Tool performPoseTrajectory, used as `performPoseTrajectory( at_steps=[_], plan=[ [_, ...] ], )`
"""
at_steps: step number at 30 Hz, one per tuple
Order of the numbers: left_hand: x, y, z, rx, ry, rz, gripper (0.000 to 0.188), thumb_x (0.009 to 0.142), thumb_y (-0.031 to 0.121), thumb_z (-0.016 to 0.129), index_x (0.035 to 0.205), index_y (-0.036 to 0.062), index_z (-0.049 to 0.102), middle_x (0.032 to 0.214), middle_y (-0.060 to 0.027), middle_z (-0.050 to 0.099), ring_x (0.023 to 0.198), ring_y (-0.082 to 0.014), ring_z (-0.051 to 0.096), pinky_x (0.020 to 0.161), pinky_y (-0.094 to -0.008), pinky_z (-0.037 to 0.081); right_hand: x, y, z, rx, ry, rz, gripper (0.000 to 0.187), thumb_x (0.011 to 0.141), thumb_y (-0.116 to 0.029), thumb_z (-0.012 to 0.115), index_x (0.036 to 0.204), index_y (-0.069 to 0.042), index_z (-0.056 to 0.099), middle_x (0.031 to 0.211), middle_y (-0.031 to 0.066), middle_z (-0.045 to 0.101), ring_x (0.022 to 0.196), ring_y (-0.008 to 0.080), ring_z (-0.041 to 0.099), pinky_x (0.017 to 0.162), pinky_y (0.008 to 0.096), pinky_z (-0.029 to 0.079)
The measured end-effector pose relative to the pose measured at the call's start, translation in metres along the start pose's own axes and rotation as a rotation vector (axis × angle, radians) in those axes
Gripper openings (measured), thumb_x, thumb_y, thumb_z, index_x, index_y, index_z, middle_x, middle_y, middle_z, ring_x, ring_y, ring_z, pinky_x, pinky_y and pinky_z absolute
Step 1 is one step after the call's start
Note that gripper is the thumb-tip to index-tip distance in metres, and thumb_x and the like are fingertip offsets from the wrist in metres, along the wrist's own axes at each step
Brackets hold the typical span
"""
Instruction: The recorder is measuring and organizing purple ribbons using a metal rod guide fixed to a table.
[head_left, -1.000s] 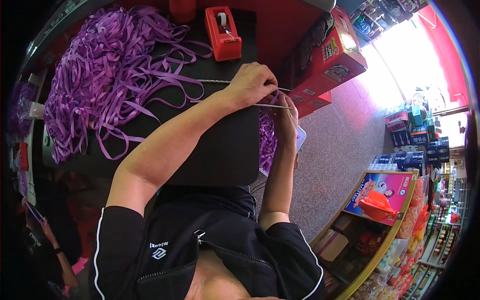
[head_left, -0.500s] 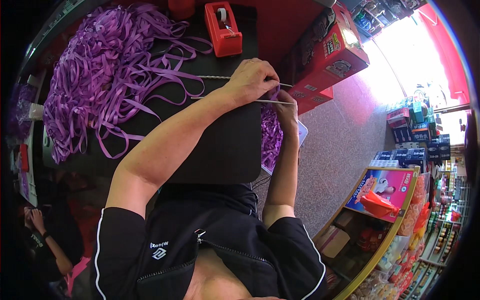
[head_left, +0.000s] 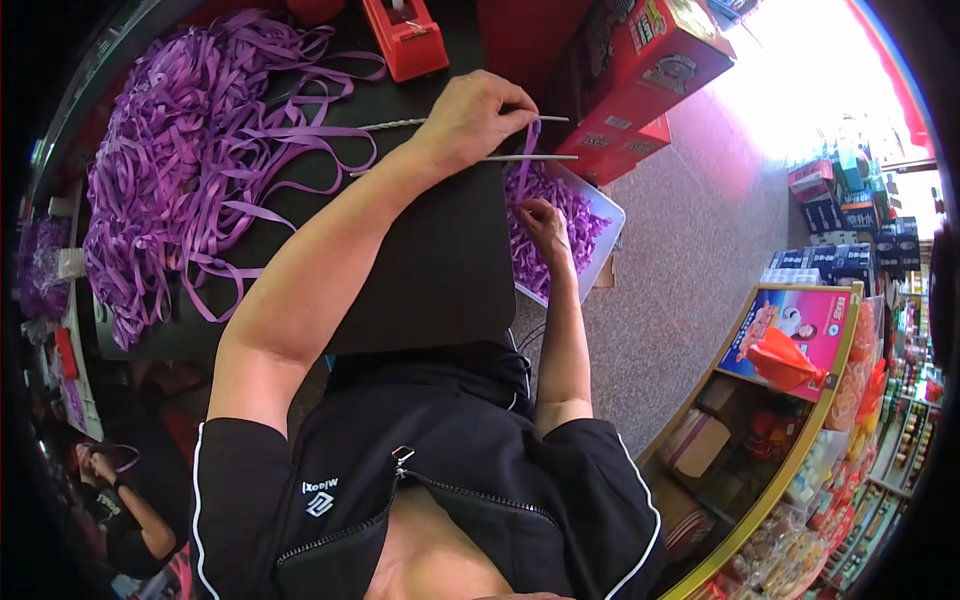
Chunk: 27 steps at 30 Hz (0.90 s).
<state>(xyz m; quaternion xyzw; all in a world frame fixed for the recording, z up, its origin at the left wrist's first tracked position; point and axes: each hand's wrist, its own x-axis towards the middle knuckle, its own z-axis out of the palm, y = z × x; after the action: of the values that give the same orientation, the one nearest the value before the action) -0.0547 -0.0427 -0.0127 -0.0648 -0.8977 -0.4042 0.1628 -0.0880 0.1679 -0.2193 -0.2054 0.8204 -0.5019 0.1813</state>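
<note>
Two thin metal rods (head_left: 540, 157) stick out past the right edge of the black tabletop (head_left: 430, 290). One of them looks twisted along part of its length. My left hand (head_left: 478, 118) lies over the rods, thumb and fingers pinched on a purple ribbon (head_left: 532, 140) by the far rod. From there the ribbon runs down across the near rod. Its lower part meets the closed fingertips of my right hand (head_left: 545, 228), held above a white bin (head_left: 612, 225) of purple ribbon pieces (head_left: 580, 210). A large heap of purple ribbon (head_left: 170, 150) covers the table's left side.
A red tape dispenser (head_left: 412, 45) stands at the table's far edge. Red cartons (head_left: 640, 70) are stacked beyond the bin. To the right is a gold-edged display case (head_left: 840, 340) with packaged goods. Another person's hands (head_left: 95, 465) hold a purple loop at lower left.
My hands were close together at the rods; the right has drawn back toward me over the bin, leaving ribbon stretched between them. The view has shifted slightly. The other person's hands now show a purple loop.
</note>
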Motion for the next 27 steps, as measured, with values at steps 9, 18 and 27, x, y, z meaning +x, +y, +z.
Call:
performPoseTrajectory(
  at_steps=[9,18,27],
  plan=[
    [0.002,0.010,0.002,0.019,-0.040,-0.043,0.020,0.084,0.019,0.063,0.095,0.0027,0.068,0.091,-0.0114,0.065,0.092,-0.0241,0.059,0.082,-0.0328,0.044,-0.009,0.074,0.024,0.163,0.241,0.016,0.022,0.082,-0.020,0.070,0.095,-0.003,0.070,0.100,0.0069,0.061,0.090,0.0173,0.061,0.079,0.0298,0.049],
    [-0.004,0.004,-0.002,0.054,-0.018,-0.065,0.022,0.085,0.022,0.064,0.095,0.0031,0.068,0.094,-0.0105,0.066,0.094,-0.0232,0.059,0.084,-0.0323,0.044,0.017,0.020,0.017,1.174,0.316,0.048,0.018,0.087,-0.009,0.064,0.104,-0.002,0.066,0.092,0.0013,0.066,0.070,0.0043,0.054,0.060,0.0166,0.040],
    [-0.001,0.006,-0.001,0.089,-0.023,-0.055,0.023,0.084,0.023,0.065,0.095,0.0038,0.069,0.097,-0.0100,0.066,0.098,-0.0229,0.059,0.087,-0.0326,0.043,0.042,0.062,0.047,0.437,0.444,0.157,0.023,0.082,-0.020,0.069,0.093,0.000,0.070,0.079,0.0025,0.067,0.071,0.0097,0.059,0.067,0.0229,0.047]
  ],
)
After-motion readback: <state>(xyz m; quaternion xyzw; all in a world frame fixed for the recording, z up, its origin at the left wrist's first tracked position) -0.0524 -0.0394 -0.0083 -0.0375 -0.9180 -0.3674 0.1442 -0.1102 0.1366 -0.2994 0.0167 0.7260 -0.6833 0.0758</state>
